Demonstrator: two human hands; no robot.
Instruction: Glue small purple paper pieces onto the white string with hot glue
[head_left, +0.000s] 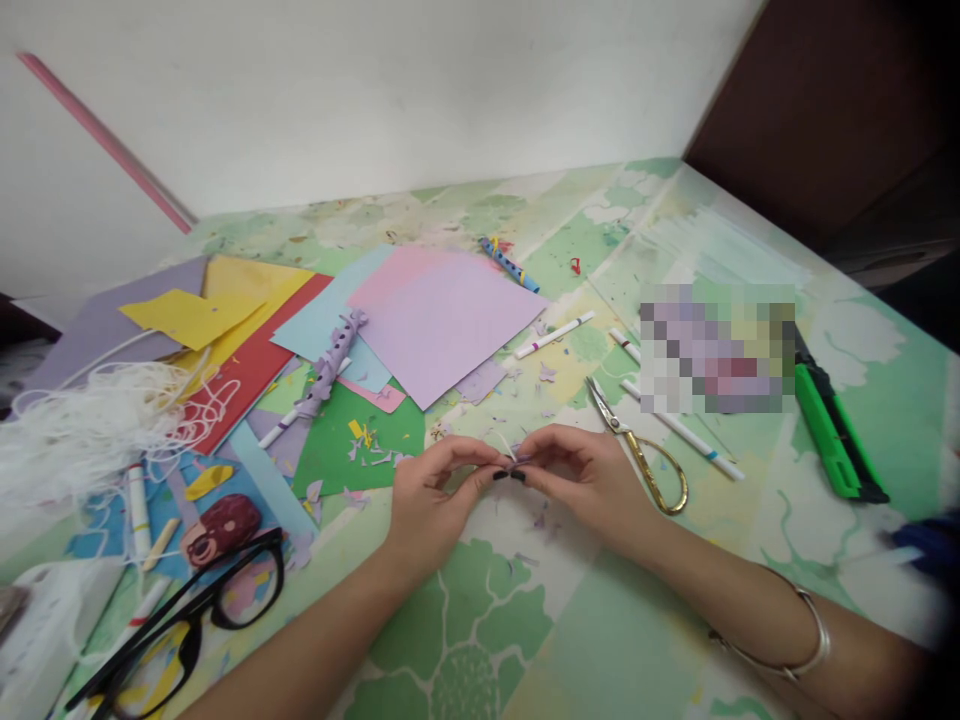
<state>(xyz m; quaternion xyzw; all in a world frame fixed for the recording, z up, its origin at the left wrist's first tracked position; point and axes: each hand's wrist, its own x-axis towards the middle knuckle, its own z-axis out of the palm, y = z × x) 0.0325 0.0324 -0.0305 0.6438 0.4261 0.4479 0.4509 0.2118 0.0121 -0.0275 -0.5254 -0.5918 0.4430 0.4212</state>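
Observation:
My left hand (439, 500) and my right hand (581, 485) meet above the middle of the table. Both are closed in a pinch, thumb tips side by side, on a small purple paper piece (516, 461), mostly hidden by the fingers. A thin white strand (507, 442) sticks up between the fingertips. Gold-handled scissors (634, 440) lie just right of my right hand, blades partly apart. Purple paper scraps (540, 520) are scattered under and around my hands. Left of my left hand lies a green sheet (401, 430) with small yellow and purple cuttings on it.
Coloured sheets (442, 320), a purple paper roll (330, 365) and a blue one (510, 263) lie beyond. Tangled white string (112, 430) and black glasses (195, 620) occupy the left. Several markers (682, 430) and a green cutter (836, 430) lie right; a wall (420, 100) stands behind.

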